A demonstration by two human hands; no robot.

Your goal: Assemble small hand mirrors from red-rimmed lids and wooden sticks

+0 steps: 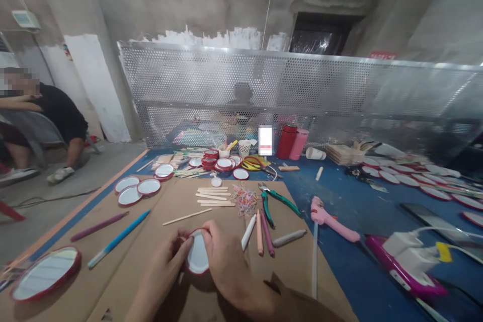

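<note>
Between my two hands is a round lid (198, 252) with a red rim and a pale inner face, tilted toward the camera. My left hand (174, 256) pinches its left edge with thumb and fingers. Around the right and upper edge wraps my right hand (222, 256). Both hands are above the brown cardboard (151, 282). Wooden sticks (214, 195) and a tangle of coloured rubber bands (245, 200) lie beyond them. To the right are pens (267, 234) and green-handled pliers (283, 201). A blue pen (118, 239) is on the left.
More red-rimmed lids (49, 271) lie at left. A pink glue gun (334, 220), a purple power strip (403, 266) and a phone (441, 224) are at right. Bottles (287, 141) stand before a perforated metal panel (196, 80). A person (56, 110) sits at far left.
</note>
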